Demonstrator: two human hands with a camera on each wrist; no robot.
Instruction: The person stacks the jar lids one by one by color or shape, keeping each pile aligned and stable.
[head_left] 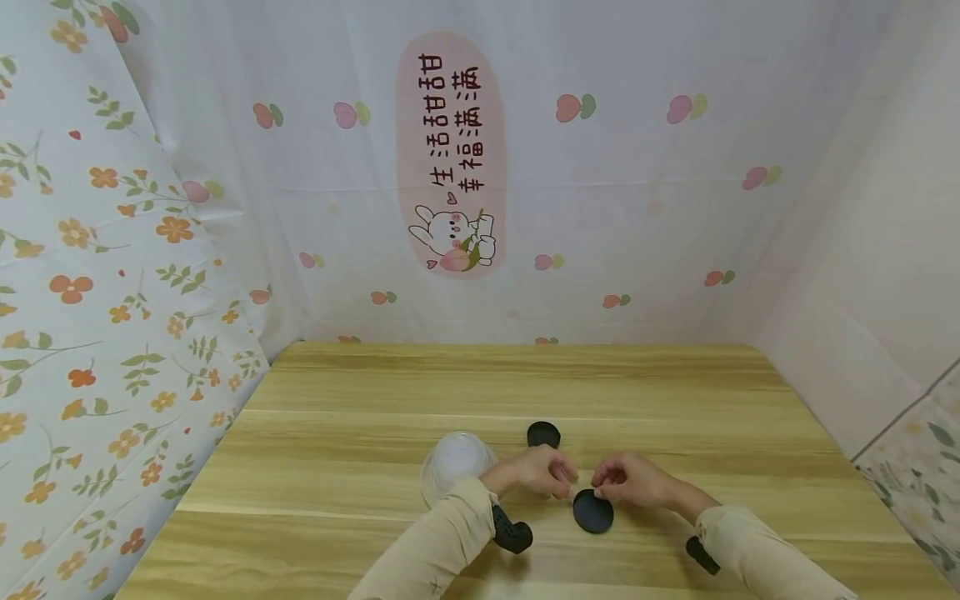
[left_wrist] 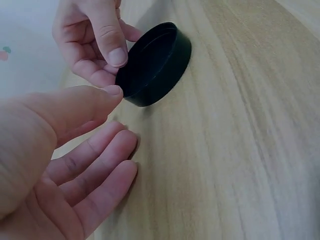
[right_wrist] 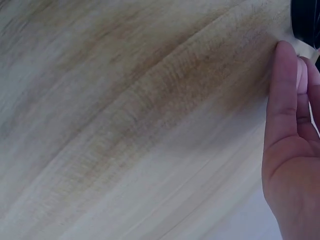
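A shallow round black lid (head_left: 593, 512) is held tilted just above the wood-grain table, its hollow inside showing in the left wrist view. My right hand (head_left: 633, 482) pinches its rim between thumb and fingers. Beside the lid's near edge is my left hand (head_left: 534, 472), thumb tip (left_wrist: 114, 90) at the rim and the other fingers loosely extended below; whether the thumb touches is unclear. In the right wrist view, only part of the black lid (right_wrist: 306, 21) shows, beyond the right fingertips (right_wrist: 286, 52).
A second black disc (head_left: 543, 434) lies behind the left hand. To that hand's left stands a round, clear container (head_left: 457, 461), whitish in its middle. The table (head_left: 360, 392) meets patterned cloth (head_left: 637, 208) at the back and sides.
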